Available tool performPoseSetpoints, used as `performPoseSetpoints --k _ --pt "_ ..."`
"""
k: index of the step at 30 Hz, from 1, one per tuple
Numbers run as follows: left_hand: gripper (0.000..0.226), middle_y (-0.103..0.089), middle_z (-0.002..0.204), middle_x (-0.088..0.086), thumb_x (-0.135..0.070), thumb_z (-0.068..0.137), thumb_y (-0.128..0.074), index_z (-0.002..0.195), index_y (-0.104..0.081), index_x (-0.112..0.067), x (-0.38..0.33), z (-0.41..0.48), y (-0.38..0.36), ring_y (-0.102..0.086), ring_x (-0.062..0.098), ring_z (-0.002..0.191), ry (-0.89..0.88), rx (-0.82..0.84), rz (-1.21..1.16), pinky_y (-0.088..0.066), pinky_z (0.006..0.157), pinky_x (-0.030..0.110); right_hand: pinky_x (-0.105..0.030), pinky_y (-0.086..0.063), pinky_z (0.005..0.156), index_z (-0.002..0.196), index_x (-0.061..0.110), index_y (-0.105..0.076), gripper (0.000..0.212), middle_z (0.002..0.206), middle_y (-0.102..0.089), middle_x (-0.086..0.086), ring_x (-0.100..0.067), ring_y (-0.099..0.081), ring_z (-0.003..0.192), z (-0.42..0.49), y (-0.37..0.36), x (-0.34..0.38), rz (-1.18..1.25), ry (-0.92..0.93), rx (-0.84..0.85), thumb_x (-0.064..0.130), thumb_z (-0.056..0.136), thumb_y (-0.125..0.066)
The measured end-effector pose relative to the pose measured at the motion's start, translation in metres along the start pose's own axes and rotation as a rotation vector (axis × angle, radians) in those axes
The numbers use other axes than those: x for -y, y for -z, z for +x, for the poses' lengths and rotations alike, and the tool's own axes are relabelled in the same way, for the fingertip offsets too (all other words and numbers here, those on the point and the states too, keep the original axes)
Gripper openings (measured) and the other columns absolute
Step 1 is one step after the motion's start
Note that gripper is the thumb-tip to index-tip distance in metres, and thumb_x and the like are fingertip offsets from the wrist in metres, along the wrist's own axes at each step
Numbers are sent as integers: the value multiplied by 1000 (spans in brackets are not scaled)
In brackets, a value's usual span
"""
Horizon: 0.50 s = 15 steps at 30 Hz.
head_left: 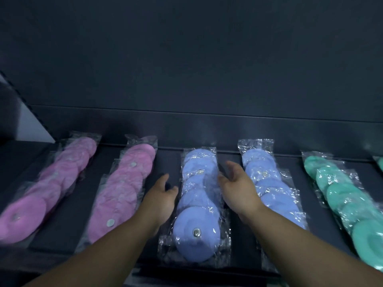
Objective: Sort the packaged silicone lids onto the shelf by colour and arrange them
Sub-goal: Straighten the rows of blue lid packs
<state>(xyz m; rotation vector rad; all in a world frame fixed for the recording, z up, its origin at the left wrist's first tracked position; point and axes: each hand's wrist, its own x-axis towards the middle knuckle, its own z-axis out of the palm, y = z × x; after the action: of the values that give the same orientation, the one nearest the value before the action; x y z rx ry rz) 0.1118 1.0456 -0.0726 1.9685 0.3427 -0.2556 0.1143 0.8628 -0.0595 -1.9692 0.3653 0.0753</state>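
The shelf [68, 220] already carries its colour bands: two pink rows [51, 189] at my left, two blue ones in the middle, a green row [342, 193] at the right. So I judge that what remains is mostly straightening. The thing I am working on is the centre blue row [198, 204], a line of overlapped wrapped lids running from the back of the shelf to its front lip.

That overlap is my main worry. The packs are in glossy film and lie shingled, so a squeeze from both sides could make them slide over one another and fan out instead of lining up. If one side pushes harder, the whole line would swing towards the right blue row [269, 183], which lies just beside it, or towards the nearer pink row. The front blue pack [196, 247] sits right at the lip, and any pull towards me could tip it off.

The left grip [163, 195] is at the row's left flank, wide open with the fingers loosely spread and holding nothing. Its thumb is at the edge of the film, though I cannot tell whether it touches. The right grip [236, 183] is at the other flank with its palm turned inward. It is also open and empty, fingers only gently curved, poised over the wrap's right edge.

The view is slightly smeared, so I would not trust fine contact here.
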Motion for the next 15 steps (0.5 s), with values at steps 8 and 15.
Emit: performPoseSetpoints --k 8,15 --pt "55 -60 112 -5 -30 88 -65 136 -45 -14 23 -32 14 -59 14 102 -84 82 215 -43 88 22 -25 -44 79 107 27 -43 41 96 -58 7 -17 -59 94 -61 5 -23 -221 -2 6 22 79 -71" --pt "54 -60 95 -7 -29 85 -69 133 -47 -20 19 -46 25 -59 6 83 -185 74 297 -43 69 14 -19 -42 65 100 22 -58 14 89 -65 5 -14 -61 81 -73 10 -14 -328 19 39 17 87 -58"
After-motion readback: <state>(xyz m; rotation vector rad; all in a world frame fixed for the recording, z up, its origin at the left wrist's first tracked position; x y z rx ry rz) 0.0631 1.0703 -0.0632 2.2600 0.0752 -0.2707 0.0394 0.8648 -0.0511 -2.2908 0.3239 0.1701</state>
